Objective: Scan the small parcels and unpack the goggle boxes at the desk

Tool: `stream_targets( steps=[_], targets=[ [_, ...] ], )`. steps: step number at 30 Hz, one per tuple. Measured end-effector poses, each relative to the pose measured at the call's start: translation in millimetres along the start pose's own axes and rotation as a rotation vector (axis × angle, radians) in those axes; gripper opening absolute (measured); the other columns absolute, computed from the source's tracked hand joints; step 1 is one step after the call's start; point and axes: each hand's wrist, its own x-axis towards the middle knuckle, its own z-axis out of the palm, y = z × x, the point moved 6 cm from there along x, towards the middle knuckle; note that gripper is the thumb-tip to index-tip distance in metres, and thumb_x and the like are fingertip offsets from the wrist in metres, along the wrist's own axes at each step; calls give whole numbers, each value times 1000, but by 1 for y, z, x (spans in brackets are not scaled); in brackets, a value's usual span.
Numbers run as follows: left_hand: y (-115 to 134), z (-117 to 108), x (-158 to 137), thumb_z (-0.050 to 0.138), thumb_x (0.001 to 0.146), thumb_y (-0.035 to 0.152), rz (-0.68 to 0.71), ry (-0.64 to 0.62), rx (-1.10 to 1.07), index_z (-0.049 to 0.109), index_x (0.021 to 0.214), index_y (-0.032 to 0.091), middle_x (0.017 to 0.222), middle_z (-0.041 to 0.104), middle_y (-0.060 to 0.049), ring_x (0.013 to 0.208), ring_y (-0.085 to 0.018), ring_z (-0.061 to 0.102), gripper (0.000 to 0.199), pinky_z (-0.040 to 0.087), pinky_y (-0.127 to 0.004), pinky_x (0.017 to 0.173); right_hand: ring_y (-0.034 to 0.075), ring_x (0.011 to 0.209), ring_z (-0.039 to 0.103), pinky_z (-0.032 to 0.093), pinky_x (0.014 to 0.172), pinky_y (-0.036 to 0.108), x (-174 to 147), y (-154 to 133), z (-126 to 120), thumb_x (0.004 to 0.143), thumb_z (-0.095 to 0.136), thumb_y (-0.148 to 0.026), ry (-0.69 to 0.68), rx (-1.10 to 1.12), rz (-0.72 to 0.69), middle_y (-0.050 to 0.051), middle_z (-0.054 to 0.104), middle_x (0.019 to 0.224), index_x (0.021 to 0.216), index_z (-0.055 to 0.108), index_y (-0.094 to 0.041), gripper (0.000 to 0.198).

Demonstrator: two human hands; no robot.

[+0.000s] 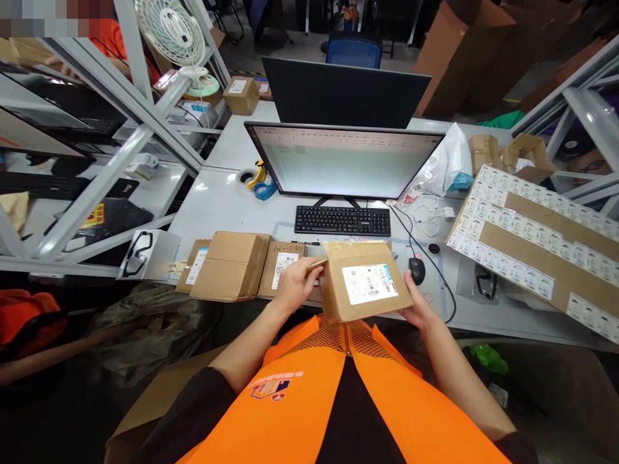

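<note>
A brown cardboard box (333,293) with a white and blue shipping label (370,284) is tilted up in front of my chest, at the desk's near edge. My left hand (294,281) is closed at the box's left side, its fingers pinching what looks like a thin flap edge at the upper left corner. Along the right side, my right hand (418,301) grips the box, the thumb up its side and the fingers partly hidden beneath. Left of my left hand stand a labelled box (267,270), a plain box (225,264) and a partly covered box (186,278).
Behind the held box are a keyboard (342,220) and a lit monitor (338,161). A mouse (416,270) lies to the right with its cable. Tape rolls (264,189) sit at left. A large sticker-covered cardboard sheet (541,225) covers the right side. Metal frames flank the desk.
</note>
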Motion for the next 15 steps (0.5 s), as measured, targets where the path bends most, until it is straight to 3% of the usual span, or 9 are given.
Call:
stream_targets(
  steps=[2,4,7,10,12,13,15],
  targets=[
    [13,8,7,54,115,42,120,25,-16,76,113,22,106,81,-10,97,-26,78,30,61,-35,86,38,132,75,64,106,54,-18,12,-11,96,55,-92,-33,179,51,15,81,137,140,74,-27,81],
    [14,21,19,54,116,41,180,-19,-86,75,113,22,107,80,-11,99,-26,78,29,62,-37,90,36,133,75,61,114,50,-33,18,-21,90,77,-80,12,268,-10,11,82,136,139,74,-27,72],
    [-6,43,33,62,108,46,164,-143,-205,68,135,21,130,79,-15,121,-31,76,37,60,-46,109,34,132,75,59,116,48,-60,25,-18,81,92,-65,122,341,-149,8,80,140,148,68,-30,80],
    [-47,69,21,69,89,64,93,-312,-109,56,154,14,154,66,-26,146,-45,63,83,48,-62,125,33,125,76,59,111,49,-98,45,5,71,99,-60,299,430,-279,7,79,138,153,61,-32,94],
    [-86,93,12,58,80,76,99,-438,78,52,157,8,159,59,-35,150,-56,56,103,44,-72,124,33,121,76,59,108,49,-122,64,19,66,101,-63,422,517,-327,7,79,133,149,61,-32,97],
    [-108,106,15,54,76,80,93,-468,168,50,159,9,158,59,-36,147,-60,57,109,46,-75,119,33,121,75,59,107,49,-134,73,22,65,101,-66,489,551,-353,6,78,132,148,61,-32,98],
    [-135,137,33,56,71,85,141,-476,320,45,164,25,157,61,-31,138,-61,64,112,50,-78,109,34,123,73,58,105,50,-163,92,18,64,100,-71,660,590,-398,6,77,128,149,59,-33,102]
  ],
)
